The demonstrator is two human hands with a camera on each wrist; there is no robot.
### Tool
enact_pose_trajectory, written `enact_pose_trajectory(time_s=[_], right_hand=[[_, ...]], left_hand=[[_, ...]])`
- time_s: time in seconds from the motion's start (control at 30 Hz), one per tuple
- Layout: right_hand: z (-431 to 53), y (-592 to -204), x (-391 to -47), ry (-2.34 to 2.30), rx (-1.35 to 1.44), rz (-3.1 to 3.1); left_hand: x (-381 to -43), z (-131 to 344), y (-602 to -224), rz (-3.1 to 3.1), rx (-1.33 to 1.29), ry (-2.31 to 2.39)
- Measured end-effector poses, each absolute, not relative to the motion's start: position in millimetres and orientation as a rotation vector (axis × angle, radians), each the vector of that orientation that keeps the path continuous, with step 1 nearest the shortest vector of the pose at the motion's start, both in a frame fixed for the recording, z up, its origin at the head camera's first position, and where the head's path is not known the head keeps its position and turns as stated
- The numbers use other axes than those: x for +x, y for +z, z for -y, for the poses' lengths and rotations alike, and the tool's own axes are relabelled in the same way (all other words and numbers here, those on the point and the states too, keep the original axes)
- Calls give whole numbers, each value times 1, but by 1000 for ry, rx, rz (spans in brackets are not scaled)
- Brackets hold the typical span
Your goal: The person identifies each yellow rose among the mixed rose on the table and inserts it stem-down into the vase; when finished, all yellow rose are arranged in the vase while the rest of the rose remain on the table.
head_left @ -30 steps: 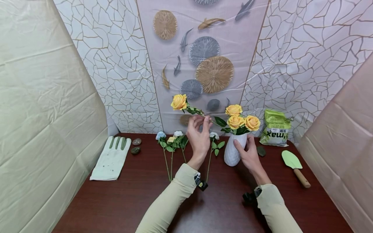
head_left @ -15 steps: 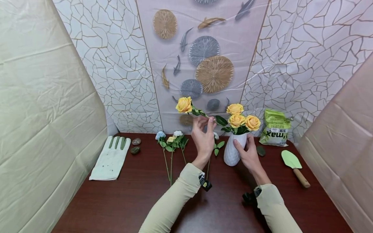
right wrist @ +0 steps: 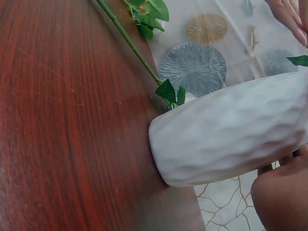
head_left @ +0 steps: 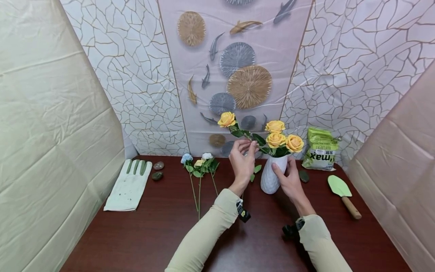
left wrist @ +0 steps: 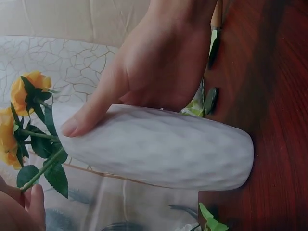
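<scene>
My right hand grips the white textured vase near its top, thumb along the near side. The vase stands on the table, slightly tilted in the head view. Three yellow roses crowd above its mouth. Left of them my left hand pinches the green stem of another yellow rose, which leans out to the left; its stem reaches toward the vase mouth. In the right wrist view the vase shows its base on the tabletop, and the left fingers appear at the top right corner.
Blue, pale yellow and white flowers lie left of the vase. A glove and stones are at far left. Right of the vase sit a dark stone, a green bag and a trowel.
My left hand has moved right toward the vase, carrying the leaning rose's bloom rightward with it. The right hand and the vase stay in place.
</scene>
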State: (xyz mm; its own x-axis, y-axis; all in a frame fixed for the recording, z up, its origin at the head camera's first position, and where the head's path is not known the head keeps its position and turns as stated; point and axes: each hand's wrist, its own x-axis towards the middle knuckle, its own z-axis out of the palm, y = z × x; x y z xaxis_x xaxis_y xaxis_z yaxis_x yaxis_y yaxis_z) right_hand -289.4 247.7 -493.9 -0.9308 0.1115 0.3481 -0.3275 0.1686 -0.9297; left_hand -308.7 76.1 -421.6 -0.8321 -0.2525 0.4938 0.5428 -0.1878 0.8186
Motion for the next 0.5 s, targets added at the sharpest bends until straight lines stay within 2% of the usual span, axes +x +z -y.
enact_pose_trajectory(time_s=[0.5], right_hand=[[-249, -495, -290, 1847, 212, 2106]], left_hand=[[-308, -73, -403, 1812, -475, -1792]])
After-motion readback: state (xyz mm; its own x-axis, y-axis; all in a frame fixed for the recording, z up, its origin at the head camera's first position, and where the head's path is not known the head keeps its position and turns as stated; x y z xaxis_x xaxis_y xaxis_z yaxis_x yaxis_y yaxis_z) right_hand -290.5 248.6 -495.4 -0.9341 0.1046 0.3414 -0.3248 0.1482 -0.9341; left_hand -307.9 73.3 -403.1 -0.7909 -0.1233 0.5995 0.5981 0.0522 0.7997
